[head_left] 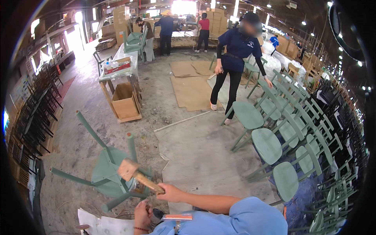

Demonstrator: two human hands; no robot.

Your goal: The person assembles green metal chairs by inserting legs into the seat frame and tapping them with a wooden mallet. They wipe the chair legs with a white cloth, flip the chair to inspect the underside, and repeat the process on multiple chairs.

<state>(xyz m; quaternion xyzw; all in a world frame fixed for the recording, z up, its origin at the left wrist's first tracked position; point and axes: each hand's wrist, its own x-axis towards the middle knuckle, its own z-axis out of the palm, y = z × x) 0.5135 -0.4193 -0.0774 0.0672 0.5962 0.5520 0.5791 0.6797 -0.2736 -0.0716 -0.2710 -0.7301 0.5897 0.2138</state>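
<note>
Currently gripping one wooden mallet (140,178) tightly in the right hand (171,193), with the left hand (143,213) loosely curled; cannot tell about anything inside it. Best to strike flat and square, avoiding glancing blows, other hand well clear. Upturned above the floor (68,149), ahead and leftward: one green chair (102,168), counting four legs (91,128).

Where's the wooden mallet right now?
Head view, left of centre and below mid-height: the wooden mallet is in the right hand, its head overlapping the upturned green chair in the picture, above the left hand.
</note>
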